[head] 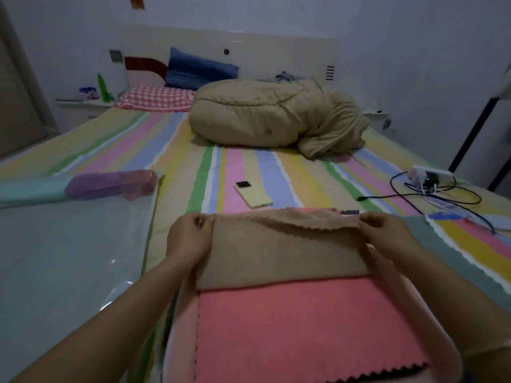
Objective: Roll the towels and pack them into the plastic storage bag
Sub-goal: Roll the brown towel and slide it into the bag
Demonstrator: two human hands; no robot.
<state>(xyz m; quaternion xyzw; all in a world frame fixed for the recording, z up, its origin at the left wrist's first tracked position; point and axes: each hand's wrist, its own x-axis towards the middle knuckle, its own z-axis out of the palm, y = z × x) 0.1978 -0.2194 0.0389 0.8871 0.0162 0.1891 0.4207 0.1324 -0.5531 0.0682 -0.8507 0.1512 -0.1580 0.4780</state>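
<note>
Dimly lit bedroom, striped bed (171, 139). Left hand (188, 236) and right hand (387, 233) each pinch a far corner of the tan towel (282, 250), spread between them over a pink towel (298, 327). Plastic storage bag (69, 258) lies left of the left hand.

Dim room: pale bluish walls (387, 17), cream headboard (249, 42), striped-sheeted bed (138, 139), white bedside cabinet (80, 110).

Tan towel (279, 252); pink towel (301, 327); rainbow-striped sheet (249, 164); red-checked pillow (154, 98).
</note>
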